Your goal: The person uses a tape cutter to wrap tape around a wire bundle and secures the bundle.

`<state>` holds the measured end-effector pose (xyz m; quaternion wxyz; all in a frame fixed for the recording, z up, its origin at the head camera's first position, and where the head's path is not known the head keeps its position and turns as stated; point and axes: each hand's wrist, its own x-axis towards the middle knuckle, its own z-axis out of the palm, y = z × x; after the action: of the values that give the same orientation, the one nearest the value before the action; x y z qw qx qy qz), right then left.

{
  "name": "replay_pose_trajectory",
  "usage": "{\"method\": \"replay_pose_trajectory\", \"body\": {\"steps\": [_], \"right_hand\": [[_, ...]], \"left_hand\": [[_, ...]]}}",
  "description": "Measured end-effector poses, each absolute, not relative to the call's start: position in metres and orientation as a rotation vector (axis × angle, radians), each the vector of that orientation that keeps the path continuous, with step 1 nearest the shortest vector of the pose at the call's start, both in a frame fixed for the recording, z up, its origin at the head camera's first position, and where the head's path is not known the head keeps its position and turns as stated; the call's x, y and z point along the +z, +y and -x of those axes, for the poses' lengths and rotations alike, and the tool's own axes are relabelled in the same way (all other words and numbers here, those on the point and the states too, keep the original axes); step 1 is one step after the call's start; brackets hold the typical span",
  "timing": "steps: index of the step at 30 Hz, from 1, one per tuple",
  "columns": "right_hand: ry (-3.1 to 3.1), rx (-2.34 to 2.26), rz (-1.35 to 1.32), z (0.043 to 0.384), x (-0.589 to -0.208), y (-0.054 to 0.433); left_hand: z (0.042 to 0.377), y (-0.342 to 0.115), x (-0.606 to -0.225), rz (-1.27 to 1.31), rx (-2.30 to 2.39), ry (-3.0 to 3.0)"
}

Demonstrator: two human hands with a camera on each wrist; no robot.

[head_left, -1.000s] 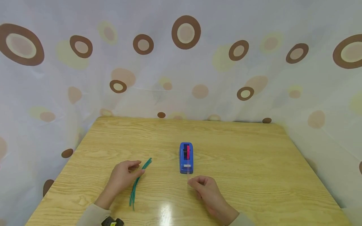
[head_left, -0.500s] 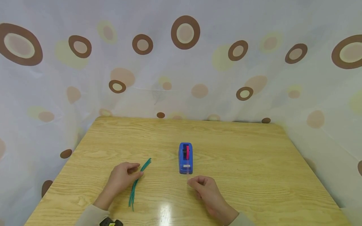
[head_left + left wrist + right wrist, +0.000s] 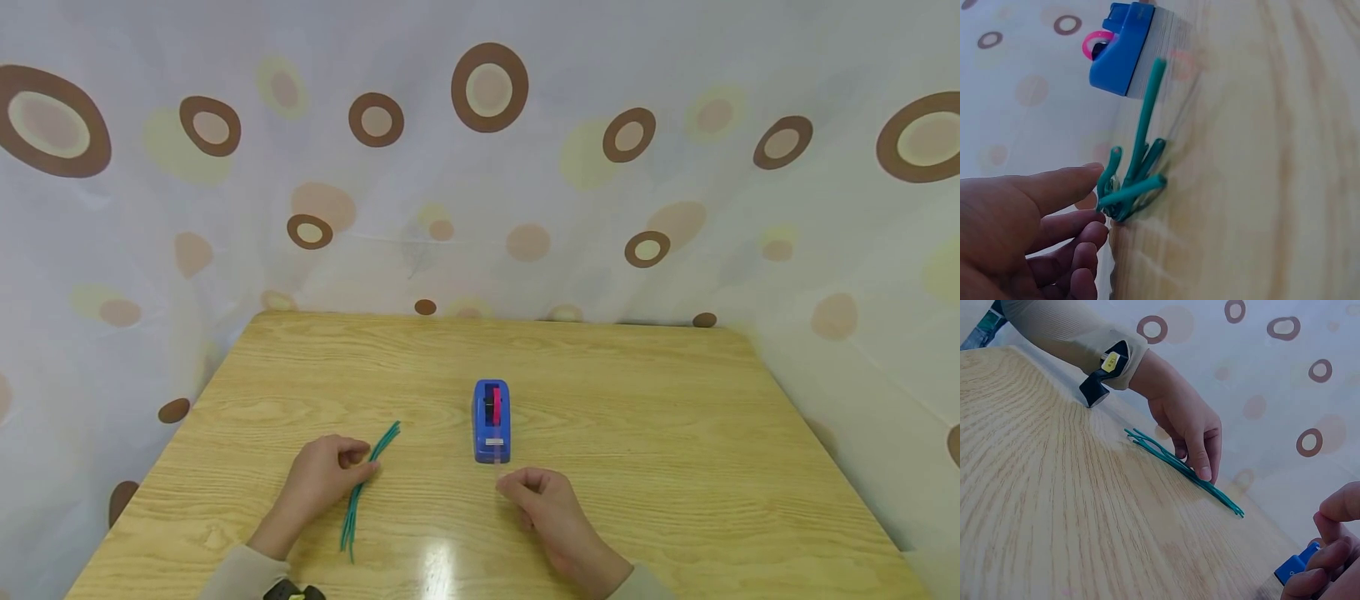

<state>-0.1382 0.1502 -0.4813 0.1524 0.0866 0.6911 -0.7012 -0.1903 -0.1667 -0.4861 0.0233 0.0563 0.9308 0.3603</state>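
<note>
My left hand (image 3: 318,479) pinches a bundle of thin green wire-like strands (image 3: 352,521) near the left of the table. In the left wrist view, the thumb and fingers meet the strands (image 3: 1147,119), whose ends fan out loosely. The right wrist view shows the bundle (image 3: 1175,464) lying slanted, its lower side close to the tabletop. A blue tape dispenser (image 3: 492,450) with a pink core stands in the middle. My right hand (image 3: 555,517) pinches the end of a clear tape strip (image 3: 497,457) drawn from its front. That strip is hard to see.
The wooden table (image 3: 637,400) reaches back to a patterned curtain (image 3: 562,192), which also hangs along both sides. A black strap with a yellow mark (image 3: 1110,362) sits on the left wrist. Light glares on the table near its front.
My left hand has slid slightly toward me along the bundle. My right hand and the tape dispenser stay where they were.
</note>
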Motion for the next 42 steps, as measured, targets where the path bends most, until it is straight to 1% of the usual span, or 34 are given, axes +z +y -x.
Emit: {"method": "replay_pose_trajectory", "body": {"steps": [15,25,42], "right_hand": [[1.978,-2.022,-0.244,0.138,-0.483,0.151],[1.981,-2.019,-0.250,0.138,-0.483,0.150],[1.978,-2.036,-0.243,0.137,-0.483,0.148]], "left_hand": [[0.190,-0.164,-0.486,-0.169,1.074,2.903],[0.196,-0.158,-0.493,-0.097,1.137,2.890],[0.199,-0.156,-0.488,-0.227,1.022,2.859]]}}
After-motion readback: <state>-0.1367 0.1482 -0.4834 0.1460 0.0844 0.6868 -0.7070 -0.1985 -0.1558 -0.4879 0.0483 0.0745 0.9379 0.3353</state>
